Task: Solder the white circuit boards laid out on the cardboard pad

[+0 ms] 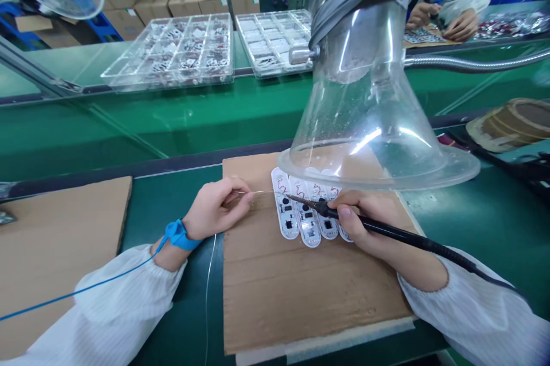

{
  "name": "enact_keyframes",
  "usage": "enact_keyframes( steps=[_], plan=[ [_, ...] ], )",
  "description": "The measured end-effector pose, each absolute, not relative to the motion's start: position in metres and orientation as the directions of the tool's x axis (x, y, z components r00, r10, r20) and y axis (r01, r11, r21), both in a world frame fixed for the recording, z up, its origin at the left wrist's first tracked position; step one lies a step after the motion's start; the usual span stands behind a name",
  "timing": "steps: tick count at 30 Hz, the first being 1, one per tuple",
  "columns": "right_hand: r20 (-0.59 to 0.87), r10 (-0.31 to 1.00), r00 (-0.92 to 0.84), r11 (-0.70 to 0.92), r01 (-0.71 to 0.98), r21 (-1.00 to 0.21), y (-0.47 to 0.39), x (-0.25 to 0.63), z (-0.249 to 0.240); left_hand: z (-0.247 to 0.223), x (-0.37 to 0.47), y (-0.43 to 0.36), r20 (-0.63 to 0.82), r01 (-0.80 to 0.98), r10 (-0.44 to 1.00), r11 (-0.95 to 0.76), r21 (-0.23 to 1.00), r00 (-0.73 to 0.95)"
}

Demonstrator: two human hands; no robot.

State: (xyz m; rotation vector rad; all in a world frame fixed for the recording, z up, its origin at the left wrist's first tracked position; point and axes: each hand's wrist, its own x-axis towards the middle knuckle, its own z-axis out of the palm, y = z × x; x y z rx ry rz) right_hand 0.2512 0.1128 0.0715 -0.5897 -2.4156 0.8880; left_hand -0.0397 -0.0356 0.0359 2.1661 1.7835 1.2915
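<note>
Pinched between the thumb and fingers of the left hand, a thin solder wire reaches right to the white circuit boards. Wrapped around its handle, the right hand grips a black soldering iron, whose tip is at the leftmost board. These boards lie side by side on a cardboard sheet on the green counter. Just above their far ends hangs a clear fume hood.
</note>
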Motion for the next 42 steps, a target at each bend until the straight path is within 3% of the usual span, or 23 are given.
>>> enact_keyframes(
  steps=[7,16,28,42],
  plan=[
    [0.470,0.626,-0.622,0.704,0.190,-0.684,0.113,0.257,0.054,0.031,-0.044,-0.037,0.598,0.756,0.799,-0.352,0.552,-0.065],
    [0.363,0.522,-0.772,0.695,0.138,-0.706,0.109,0.246,0.066,0.034,-0.042,-0.035,0.610,0.764,0.792,-0.368,0.531,-0.042],
    [0.293,0.551,-0.781,0.664,0.198,-0.721,0.108,0.243,0.066,0.036,-0.041,-0.035,0.601,0.760,0.799,-0.377,0.529,-0.022],
    [0.423,0.463,-0.779,0.769,0.116,-0.628,0.109,0.240,0.062,0.033,-0.042,-0.037,0.608,0.769,0.791,-0.348,0.536,-0.067]
  ],
)
